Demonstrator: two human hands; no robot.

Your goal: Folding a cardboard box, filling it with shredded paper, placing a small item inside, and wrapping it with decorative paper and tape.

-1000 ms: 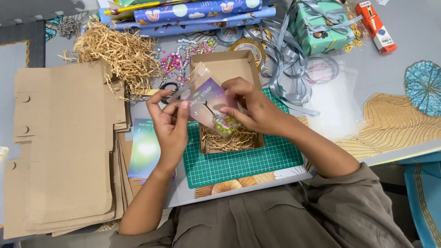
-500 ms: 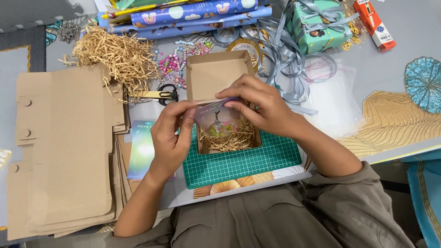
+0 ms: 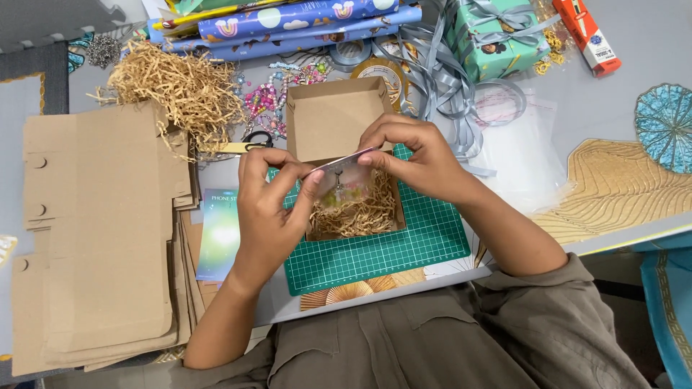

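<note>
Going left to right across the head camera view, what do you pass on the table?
Stack of flat cardboard sheets → pile of paper shred → left hand → open cardboard box → right hand → clear plastic bag → teal fan-shaped mat.

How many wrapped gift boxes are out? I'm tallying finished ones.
1: a teal gift box with grey ribbon, at the table's far edge. Others may lie outside the view.
</note>
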